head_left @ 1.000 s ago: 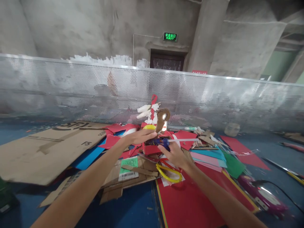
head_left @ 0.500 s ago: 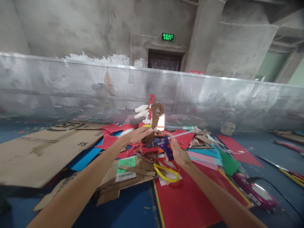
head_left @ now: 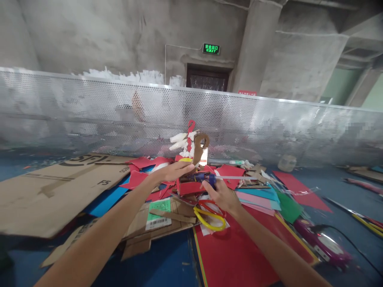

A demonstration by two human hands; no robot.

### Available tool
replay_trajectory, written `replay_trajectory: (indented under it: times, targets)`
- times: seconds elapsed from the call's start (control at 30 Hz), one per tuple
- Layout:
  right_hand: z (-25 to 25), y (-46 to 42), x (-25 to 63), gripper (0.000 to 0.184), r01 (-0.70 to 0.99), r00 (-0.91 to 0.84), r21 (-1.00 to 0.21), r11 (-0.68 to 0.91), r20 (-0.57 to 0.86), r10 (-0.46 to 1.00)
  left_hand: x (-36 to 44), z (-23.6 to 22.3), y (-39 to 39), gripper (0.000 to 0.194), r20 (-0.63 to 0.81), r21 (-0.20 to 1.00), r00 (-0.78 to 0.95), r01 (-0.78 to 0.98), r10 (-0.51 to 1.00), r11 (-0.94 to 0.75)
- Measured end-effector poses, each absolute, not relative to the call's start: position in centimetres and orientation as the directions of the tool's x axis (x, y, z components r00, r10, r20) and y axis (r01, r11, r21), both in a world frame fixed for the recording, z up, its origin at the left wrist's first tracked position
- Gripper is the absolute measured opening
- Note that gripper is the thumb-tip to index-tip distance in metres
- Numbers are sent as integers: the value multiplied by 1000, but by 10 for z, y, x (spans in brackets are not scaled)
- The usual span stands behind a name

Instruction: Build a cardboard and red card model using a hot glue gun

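My left hand (head_left: 176, 171) reaches in from the left, fingers together at the lower end of a brown cardboard cutout (head_left: 200, 150) with a curled, hook-like top. A blue hot glue gun (head_left: 206, 178) is gripped in my right hand (head_left: 221, 193). It lies nearly level, its nozzle pointing left at the foot of the cutout near my left fingertips. A long clear glue stick (head_left: 231, 177) sticks out of its back. Just behind the cutout stand a red paper loop (head_left: 191, 126) and white pointed pieces (head_left: 178, 141). A lit phone screen (head_left: 204, 157) shows partly behind the cutout.
Scissors with yellow and red handles (head_left: 214, 224) lie below my right hand. Red card (head_left: 239, 255), coloured sheets (head_left: 257, 201) and cardboard scraps spread around. A large cardboard sheet (head_left: 60, 195) lies left, a purple power strip (head_left: 323, 243) right. A perforated metal barrier (head_left: 98, 115) stands behind.
The glue gun has turned from a tilt to nearly level, its glue stick swinging down to the right. The cardboard cutout has shifted slightly right and tipped, covering more of the phone.
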State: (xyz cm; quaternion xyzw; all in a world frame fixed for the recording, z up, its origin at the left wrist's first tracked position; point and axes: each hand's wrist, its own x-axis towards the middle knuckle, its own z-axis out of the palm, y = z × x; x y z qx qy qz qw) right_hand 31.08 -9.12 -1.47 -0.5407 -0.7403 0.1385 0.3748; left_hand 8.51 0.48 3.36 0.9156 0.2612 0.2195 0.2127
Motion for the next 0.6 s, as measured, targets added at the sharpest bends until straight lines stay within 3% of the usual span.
replay_trajectory:
  times: [0.17,0.6]
  targets:
    - [-18,-89,301,38,780,-188,-460,425,475,859,86,36,2,62,259,531,758,406,598,-744]
    - [-30,-73,301,43,845,-224,-326,424,503,834,87,35,4,60,248,525,780,391,575,-756]
